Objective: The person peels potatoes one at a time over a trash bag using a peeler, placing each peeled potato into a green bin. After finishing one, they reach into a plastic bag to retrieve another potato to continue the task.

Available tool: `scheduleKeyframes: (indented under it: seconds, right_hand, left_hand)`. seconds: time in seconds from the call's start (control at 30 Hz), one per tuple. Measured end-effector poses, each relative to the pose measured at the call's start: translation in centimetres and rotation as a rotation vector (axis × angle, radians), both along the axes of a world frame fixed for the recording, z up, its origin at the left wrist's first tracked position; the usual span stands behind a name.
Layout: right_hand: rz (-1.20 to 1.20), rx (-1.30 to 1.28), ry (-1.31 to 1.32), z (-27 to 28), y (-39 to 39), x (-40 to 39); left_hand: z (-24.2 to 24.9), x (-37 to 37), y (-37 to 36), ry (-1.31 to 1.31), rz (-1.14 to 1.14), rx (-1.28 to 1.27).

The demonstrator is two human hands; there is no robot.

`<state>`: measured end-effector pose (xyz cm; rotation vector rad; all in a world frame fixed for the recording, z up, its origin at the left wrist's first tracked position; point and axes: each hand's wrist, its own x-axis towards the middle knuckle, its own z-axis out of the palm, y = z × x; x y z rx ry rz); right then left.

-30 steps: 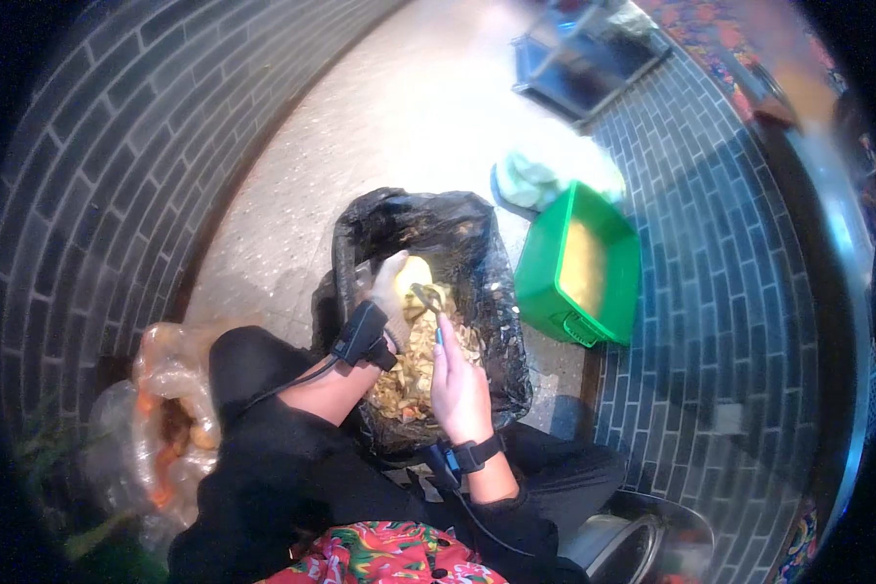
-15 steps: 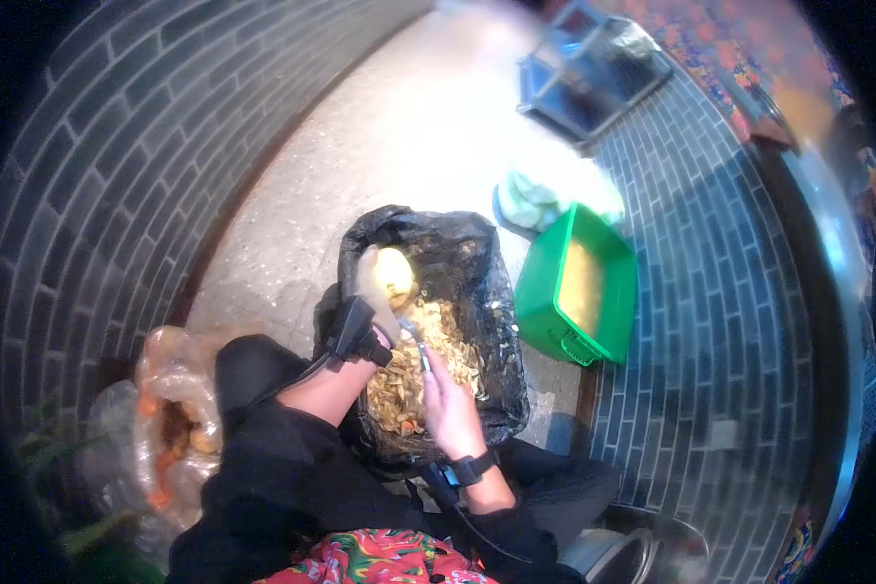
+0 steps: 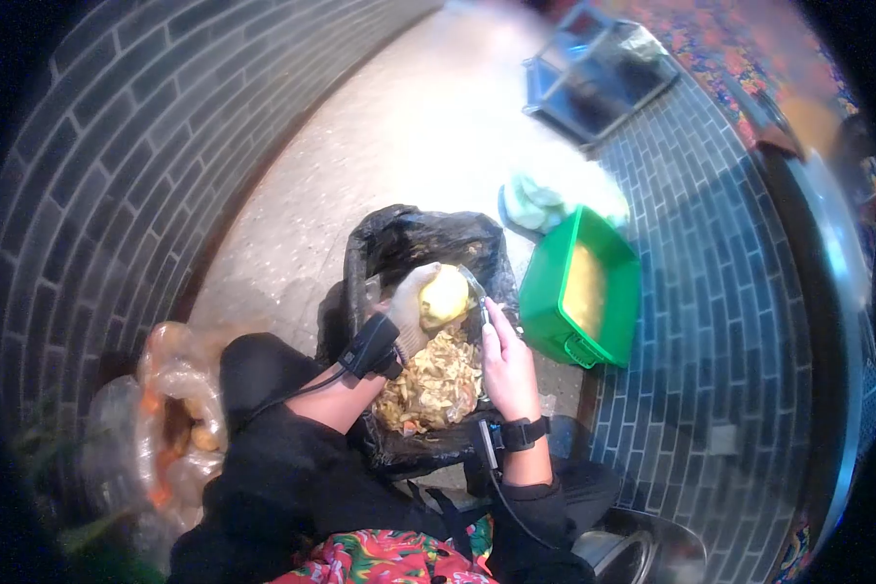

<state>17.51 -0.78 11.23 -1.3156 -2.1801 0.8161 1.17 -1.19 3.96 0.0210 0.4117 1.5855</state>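
Note:
My left hand [image 3: 409, 310], in a pale glove, is wrapped round a peeled yellow potato [image 3: 445, 294] above a crate lined with a black plastic bag [image 3: 399, 234]. My right hand [image 3: 504, 355] grips a peeler [image 3: 479, 292], its metal head right at the potato's right side. Beneath both hands, a heap of peelings [image 3: 433, 384] fills the near part of the crate. Each wrist carries a black strap with a small device.
A green tub [image 3: 545, 302] with yellowish contents stands right of the crate, a pale plastic bag [image 3: 565, 190] behind it. To my left is a clear bag of potatoes [image 3: 180, 419]. A dark crate [image 3: 599, 83] stands farther back. Tiled walls flank both sides; a metal pot [image 3: 633, 560] sits near my right knee.
My left hand has moved right with the potato and turned it. The peeler in my right hand has gone up and right, from below the potato to its right side.

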Motion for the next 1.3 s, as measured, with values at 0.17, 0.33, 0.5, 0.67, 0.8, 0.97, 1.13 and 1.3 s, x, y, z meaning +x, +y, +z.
scheduleKeyframes:
  seconds: [0.17,0.33,0.5,0.67,0.8,0.97,1.13,1.3]
  right_hand:
    - [0.020,-0.104,-0.121,0.4,-3.9,-1.7]
    - [0.075,-0.064,-0.138,-2.1,-6.6,-2.4]
    - [-0.068,-0.087,0.071,0.6,-4.0,-1.0]
    - [-0.028,0.020,0.011,2.2,-0.5,-0.6]
    - [-0.043,-0.019,-0.073,2.2,-1.6,-1.6]
    - [0.060,-0.021,-0.199,0.3,-5.8,-2.0]
    - [0.024,0.006,-0.025,1.2,-6.5,-2.0]
    - [-0.080,-0.111,-0.095,5.2,-2.9,-2.1]
  left_hand:
    - [-1.6,-1.3,0.8,0.076,0.202,-0.126]
    - [-1.8,-2.2,1.8,-0.025,0.274,-0.191]
    - [-0.5,-1.2,0.7,0.047,0.264,-0.123]
    - [2.8,-0.1,-0.6,0.167,0.115,-0.077]
    - [1.9,-0.3,-0.3,0.176,0.123,-0.065]
    - [1.1,-2.0,0.0,0.201,0.280,-0.220]
    - [1.2,-2.0,0.5,0.121,0.257,-0.245]
    - [1.4,-0.5,-0.1,0.153,0.144,-0.018]
